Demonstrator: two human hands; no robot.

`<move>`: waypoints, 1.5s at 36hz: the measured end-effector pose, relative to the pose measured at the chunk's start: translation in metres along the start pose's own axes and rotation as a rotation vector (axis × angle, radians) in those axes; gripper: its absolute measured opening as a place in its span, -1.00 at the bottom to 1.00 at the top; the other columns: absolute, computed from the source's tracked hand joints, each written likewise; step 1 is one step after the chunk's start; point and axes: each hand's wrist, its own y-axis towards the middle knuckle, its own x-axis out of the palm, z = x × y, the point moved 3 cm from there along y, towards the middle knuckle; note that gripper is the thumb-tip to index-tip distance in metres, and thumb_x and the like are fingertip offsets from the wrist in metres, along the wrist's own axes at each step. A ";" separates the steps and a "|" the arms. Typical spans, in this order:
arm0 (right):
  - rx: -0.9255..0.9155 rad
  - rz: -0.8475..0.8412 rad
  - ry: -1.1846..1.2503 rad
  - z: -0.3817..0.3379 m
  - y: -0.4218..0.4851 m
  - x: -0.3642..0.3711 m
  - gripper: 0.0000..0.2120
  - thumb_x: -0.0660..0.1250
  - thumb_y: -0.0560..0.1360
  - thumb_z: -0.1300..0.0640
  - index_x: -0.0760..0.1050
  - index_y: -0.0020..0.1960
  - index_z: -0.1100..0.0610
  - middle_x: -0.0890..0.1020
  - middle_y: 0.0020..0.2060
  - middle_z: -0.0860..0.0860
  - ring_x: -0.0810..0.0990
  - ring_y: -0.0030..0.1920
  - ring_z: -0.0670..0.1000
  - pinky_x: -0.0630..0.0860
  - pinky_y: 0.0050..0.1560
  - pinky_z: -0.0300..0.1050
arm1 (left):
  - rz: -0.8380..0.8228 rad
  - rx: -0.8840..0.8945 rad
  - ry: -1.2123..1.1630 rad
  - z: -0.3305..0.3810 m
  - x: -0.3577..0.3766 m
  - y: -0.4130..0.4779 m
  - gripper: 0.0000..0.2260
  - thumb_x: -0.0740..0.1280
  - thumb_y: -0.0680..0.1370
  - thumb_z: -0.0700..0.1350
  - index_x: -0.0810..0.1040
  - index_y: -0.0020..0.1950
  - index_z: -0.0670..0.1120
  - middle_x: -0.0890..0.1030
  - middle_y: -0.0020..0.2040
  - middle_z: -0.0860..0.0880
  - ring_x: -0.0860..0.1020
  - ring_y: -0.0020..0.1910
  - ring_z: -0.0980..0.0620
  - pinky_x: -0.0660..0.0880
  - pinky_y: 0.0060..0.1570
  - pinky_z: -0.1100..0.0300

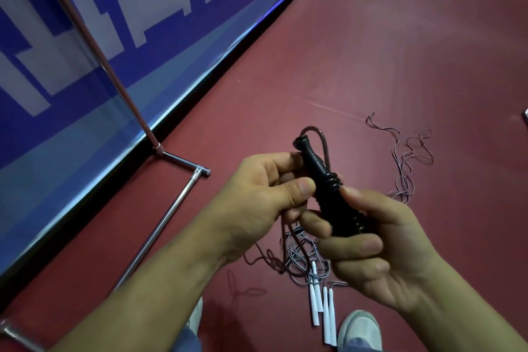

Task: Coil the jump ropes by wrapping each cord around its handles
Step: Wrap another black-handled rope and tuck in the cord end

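A: Where is the rope being worked?

B: Mid-view, off the floor. The black handles (320, 177) are pressed together, tops pointing to eleven o'clock. The right hand (380, 254) has its fingers curled round their lower end, likely to clamp them as one core. The left hand (263, 194) closes on them from nine o'clock, thumb on the side and fingertips behind. The dark cord (325, 147) arcs over the top and also trails down from under that hand.

A: Why the thumb there?

B: My guess is that it holds tension, so the few turns wound at mid-handle don't slip.

A: What can't you tell?

B: Whether the left hand also traps the cord. Whether there are two handles or one, since the black blurs together. The right palm hides the bottom turns.

A: And the rest?

B: White handles (323, 308) lie at six o'clock, with a grey cord (300, 260) tangled just above them, unwound. Another loose cord (408, 157) sprawls at two o'clock on the red floor (400, 51).
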 end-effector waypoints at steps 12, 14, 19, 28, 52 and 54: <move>-0.391 0.748 -0.959 -0.001 0.006 0.008 -0.66 0.33 0.43 -0.15 0.56 -0.18 0.15 0.55 -0.38 0.02 0.41 -0.37 0.03 0.33 -0.41 -0.18 | 0.246 -0.068 0.186 -0.014 0.003 0.006 -0.82 0.35 0.55 -0.39 0.68 0.02 -0.17 0.69 -0.23 -0.11 0.56 -0.41 0.03 0.47 -0.39 0.23; -0.438 0.767 -0.978 -0.001 0.006 0.008 -0.54 0.29 0.47 -0.23 0.55 -0.27 0.18 0.50 -0.43 0.03 0.35 -0.45 0.03 0.26 -0.50 -0.23 | 0.223 -0.074 0.192 -0.010 0.004 0.004 -0.88 0.40 0.56 -0.34 0.66 0.04 -0.18 0.70 -0.22 -0.08 0.59 -0.43 0.05 0.45 -0.43 0.28; -0.390 0.644 -0.848 -0.002 0.004 0.014 -0.44 0.22 0.50 -0.25 0.58 -0.16 0.28 0.45 -0.40 0.13 0.28 -0.47 0.01 0.15 -0.47 -0.29 | 0.174 -0.044 0.240 0.000 -0.001 -0.002 -0.82 0.48 0.52 -0.24 0.61 0.10 -0.13 0.68 0.02 -0.13 0.53 -0.45 0.05 0.45 -0.41 0.22; -0.264 0.604 -0.707 -0.001 0.005 0.011 -0.57 0.23 0.49 -0.22 0.68 -0.15 0.09 0.48 -0.34 0.14 0.29 -0.49 0.01 0.02 -0.44 -0.19 | 0.113 -0.063 0.204 0.000 -0.007 -0.003 -0.80 0.45 0.53 -0.31 0.61 0.13 -0.13 0.67 0.08 -0.06 0.49 -0.44 0.05 0.47 -0.35 0.19; -0.052 0.323 -0.194 0.002 -0.001 0.010 -0.52 0.12 0.55 -0.23 0.65 -0.10 0.09 0.46 -0.42 0.04 0.31 -0.61 -0.10 -0.01 -0.56 -0.31 | -0.096 -0.060 0.141 -0.002 -0.016 0.003 -0.64 0.44 0.49 -0.19 0.61 0.29 -0.14 0.65 0.11 -0.20 0.43 -0.23 -0.09 0.48 -0.18 0.18; -0.053 0.331 -0.173 0.002 0.000 0.008 -0.54 0.15 0.55 -0.22 0.64 -0.08 0.11 0.47 -0.41 0.05 0.31 -0.62 -0.10 0.00 -0.55 -0.32 | -0.091 -0.063 0.114 -0.004 -0.015 0.004 -0.64 0.43 0.50 -0.20 0.60 0.30 -0.14 0.65 0.14 -0.22 0.42 -0.19 -0.11 0.48 -0.18 0.18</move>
